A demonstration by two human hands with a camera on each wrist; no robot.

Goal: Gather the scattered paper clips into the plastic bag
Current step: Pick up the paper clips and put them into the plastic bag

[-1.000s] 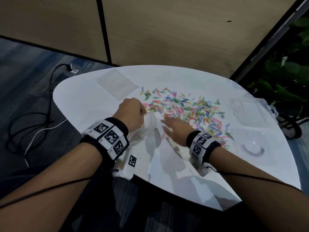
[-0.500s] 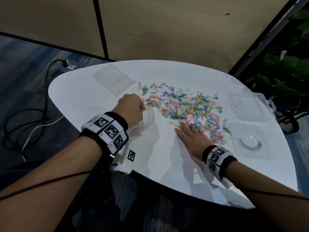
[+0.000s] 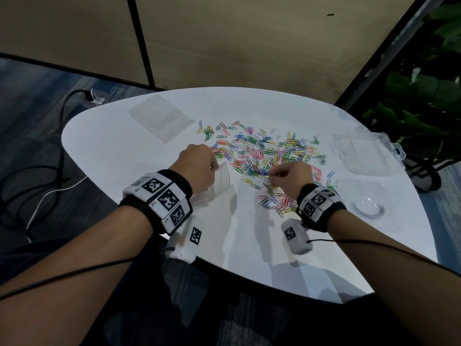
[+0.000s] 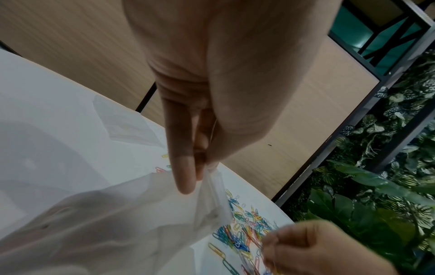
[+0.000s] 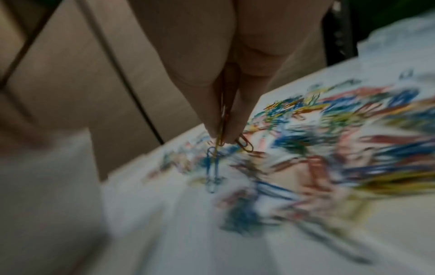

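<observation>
Above pile, right hand [image 3: 291, 177] pinches paper clips [image 5: 222, 134] (fingertips closed); left hand [image 3: 197, 168] grips plastic bag [image 3: 220, 182].

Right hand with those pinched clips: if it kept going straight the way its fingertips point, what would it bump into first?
Probably the plastic bag that the left hand holds open: the right hand points leftward across the paper clips. Depth is unclear; it might meet the table first.

A white rounded table [image 3: 249, 245] filled the middle of the head view. Behind it, across the top, stood tan wall panels [image 3: 237, 41] split by a dark seam. Blue-grey carpet [image 3: 30, 101] with black cables [image 3: 50, 171] lay left; leafy green plants [image 3: 424, 96] crowded the upper right.
</observation>
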